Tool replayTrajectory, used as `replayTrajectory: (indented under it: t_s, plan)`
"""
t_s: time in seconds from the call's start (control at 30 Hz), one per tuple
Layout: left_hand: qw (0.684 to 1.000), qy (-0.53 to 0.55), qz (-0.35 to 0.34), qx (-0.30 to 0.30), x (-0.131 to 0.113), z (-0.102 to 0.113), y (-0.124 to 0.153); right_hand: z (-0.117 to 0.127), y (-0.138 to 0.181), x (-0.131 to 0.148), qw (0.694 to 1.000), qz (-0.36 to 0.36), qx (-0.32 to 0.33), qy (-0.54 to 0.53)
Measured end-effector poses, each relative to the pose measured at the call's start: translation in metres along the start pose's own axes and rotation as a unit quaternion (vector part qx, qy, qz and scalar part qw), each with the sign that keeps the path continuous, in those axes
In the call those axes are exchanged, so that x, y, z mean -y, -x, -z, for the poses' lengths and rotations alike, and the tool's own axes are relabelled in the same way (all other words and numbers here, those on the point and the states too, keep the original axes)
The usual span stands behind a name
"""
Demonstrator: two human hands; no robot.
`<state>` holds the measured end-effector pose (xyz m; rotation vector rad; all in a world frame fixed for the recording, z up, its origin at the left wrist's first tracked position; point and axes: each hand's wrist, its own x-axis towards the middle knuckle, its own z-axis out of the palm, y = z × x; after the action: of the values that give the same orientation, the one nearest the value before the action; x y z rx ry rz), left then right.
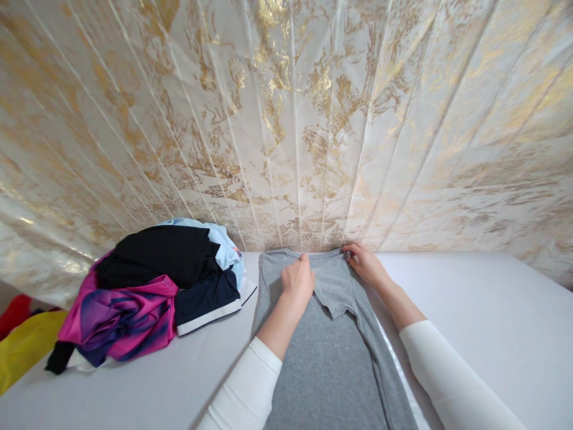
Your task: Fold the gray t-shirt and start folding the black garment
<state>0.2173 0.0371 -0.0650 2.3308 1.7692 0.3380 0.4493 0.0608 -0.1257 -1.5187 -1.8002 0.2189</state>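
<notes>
A grey t-shirt (pixel 326 358) lies lengthwise on the white table (pixel 483 310), its sides folded in and its collar toward the wall. My left hand (pixel 298 280) rests on the shirt near the collar, fingers curled and pinching the fabric. My right hand (pixel 364 263) grips the shirt's far right corner at the shoulder, fingers closed on the cloth. A folded sleeve flap (pixel 335 298) lies between the two hands. Both arms wear white long sleeves.
A pile of clothes (pixel 152 286) sits at the left: black, light blue, navy with white trim, and pink-purple pieces. Yellow cloth (pixel 22 346) and red cloth (pixel 13 310) lie at the far left edge. A white-and-gold marbled wall (pixel 286 119) stands right behind the table.
</notes>
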Motion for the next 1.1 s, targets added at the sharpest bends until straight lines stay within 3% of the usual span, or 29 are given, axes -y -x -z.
replayTrajectory:
  t_s: [0.17, 0.27, 0.4, 0.63, 0.87, 1.1]
  plan:
    - [0.982, 0.007, -0.185, 0.023, -0.009, 0.006, 0.029, 0.007, 0.008, 0.021, 1.0, 0.007, -0.018, 0.004]
    - [0.962, 0.006, -0.267, 0.049, -0.014, -0.001, 0.047, 0.001, 0.025, 0.038, 0.997, -0.041, -0.02, -0.06]
    - [0.957, -0.005, -0.288, 0.026, -0.018, -0.011, 0.054, -0.015, 0.055, 0.053, 0.982, -0.086, -0.001, -0.167]
    - [0.958, -0.034, -0.286, 0.01, -0.018, -0.008, 0.057, -0.025, 0.077, 0.058, 0.983, 0.0, 0.032, -0.183]
    - [0.9, -0.025, -0.435, 0.018, -0.03, -0.006, 0.082, -0.01, 0.073, 0.061, 0.953, -0.085, 0.02, -0.292]
    - [0.871, -0.006, -0.492, 0.01, -0.037, -0.023, 0.091, -0.011, 0.072, 0.06, 0.953, -0.076, 0.028, -0.294]
